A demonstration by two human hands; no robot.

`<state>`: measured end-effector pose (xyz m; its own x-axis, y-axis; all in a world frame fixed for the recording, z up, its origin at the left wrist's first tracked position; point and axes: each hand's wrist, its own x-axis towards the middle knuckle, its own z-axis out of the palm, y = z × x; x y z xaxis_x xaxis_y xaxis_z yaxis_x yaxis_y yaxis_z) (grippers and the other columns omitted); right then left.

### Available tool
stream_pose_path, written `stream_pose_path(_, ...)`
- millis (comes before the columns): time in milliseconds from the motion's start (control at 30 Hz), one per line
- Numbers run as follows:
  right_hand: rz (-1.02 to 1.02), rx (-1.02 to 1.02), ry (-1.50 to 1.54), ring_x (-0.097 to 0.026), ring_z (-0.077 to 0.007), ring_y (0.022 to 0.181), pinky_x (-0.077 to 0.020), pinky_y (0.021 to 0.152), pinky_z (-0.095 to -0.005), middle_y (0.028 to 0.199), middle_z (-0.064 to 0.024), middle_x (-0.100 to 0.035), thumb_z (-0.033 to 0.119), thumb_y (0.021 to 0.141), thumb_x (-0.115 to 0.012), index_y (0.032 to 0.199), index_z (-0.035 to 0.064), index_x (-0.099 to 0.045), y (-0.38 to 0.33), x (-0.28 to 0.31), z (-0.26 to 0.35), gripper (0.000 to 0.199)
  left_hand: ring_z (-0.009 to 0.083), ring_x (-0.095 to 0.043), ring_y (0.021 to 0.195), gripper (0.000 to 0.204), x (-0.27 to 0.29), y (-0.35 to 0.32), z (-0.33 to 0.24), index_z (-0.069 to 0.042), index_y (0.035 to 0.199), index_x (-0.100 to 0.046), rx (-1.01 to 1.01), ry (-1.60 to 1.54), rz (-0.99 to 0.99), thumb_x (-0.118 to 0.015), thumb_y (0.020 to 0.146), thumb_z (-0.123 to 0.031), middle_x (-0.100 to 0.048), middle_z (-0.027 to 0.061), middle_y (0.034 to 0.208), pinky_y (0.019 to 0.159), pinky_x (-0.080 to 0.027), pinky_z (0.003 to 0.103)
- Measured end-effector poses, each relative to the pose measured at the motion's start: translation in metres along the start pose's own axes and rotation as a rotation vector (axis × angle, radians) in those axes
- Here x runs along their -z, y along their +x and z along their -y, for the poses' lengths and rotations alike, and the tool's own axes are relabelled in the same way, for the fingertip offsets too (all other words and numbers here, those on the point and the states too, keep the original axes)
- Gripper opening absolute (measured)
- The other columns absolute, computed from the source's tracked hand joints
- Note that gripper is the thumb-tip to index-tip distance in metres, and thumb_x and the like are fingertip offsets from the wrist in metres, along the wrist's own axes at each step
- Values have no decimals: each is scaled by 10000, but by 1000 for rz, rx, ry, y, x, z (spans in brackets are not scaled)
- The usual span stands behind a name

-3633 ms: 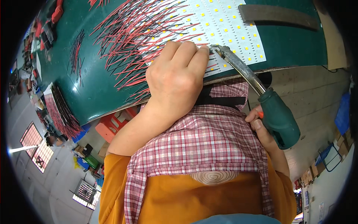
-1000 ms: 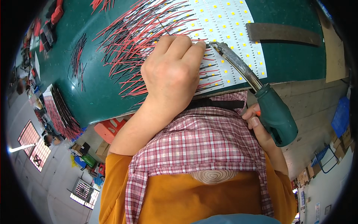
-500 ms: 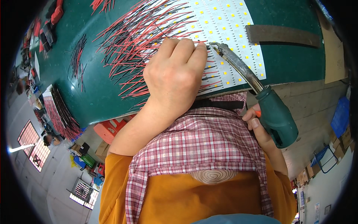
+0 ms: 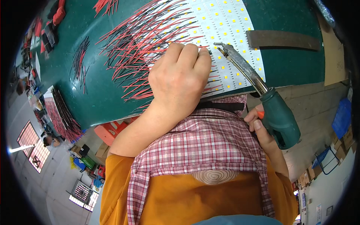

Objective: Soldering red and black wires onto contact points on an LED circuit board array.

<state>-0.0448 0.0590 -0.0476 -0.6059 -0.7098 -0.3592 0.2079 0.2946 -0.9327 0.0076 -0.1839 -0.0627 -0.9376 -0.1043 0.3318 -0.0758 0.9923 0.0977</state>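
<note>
A white LED circuit board (image 4: pixel 240 73) with rows of yellow chips lies near the table's front edge. Red and black wires (image 4: pixel 127 56) fan out leftward from it in a dense bunch. My left hand (image 4: pixel 180 77) rests over the wires and board, fingers curled in a pinch; a red wire end shows by its fingertips, though most of the grip is hidden. My right hand (image 4: pixel 258 122) is wrapped round the green handle of a soldering iron (image 4: pixel 279 116). The iron's bent tip is above the board, a little right of my left fingertips.
A dark flat bar (image 4: pixel 283 40) overlaps the board's right edge on the green table (image 4: pixel 101 101). Loose cut wires (image 4: pixel 79 62) lie to the left, and a wire bundle (image 4: pixel 63 116) hangs at the table's left edge. A red plastic stool (image 4: pixel 108 132) stands below.
The soldering iron's tip has shifted slightly right, away from the red wire end by my left fingers. My left hand has moved slightly right and nearer, still pinched.
</note>
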Motion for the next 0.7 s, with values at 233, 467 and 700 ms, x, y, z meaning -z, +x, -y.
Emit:
stream_pose_path(233,-158,-30,-45,-459,-104,559,-397,513,-240,771,-99,-572,188,840,-530,1083,16,-447,0,14,1,309,179,-542,709,162,3,-2,4,-74,811,-630,30,-49,22,-604,654,-105,-539,23,746,521,-442,279)
stream_pose_path(467,-774,118,-170,-452,-82,591,-376,543,-220,763,-46,-566,130,881,-505,1126,-10,-504,31,50,20,282,220,-546,725,210,6,3,18,-63,828,-650,115,-415,-95,-634,635,17,-576,39,790,585,-458,323)
stream_pose_path(700,-152,-72,-18,-501,-114,632,-425,582,-246,798,-77,-595,124,841,-541,1064,-1,-511,2,5,14,258,200,-557,685,178,5,6,21,-74,802,-647,76,-180,-48,-606,631,-51,-543,26,698,564,-452,317)
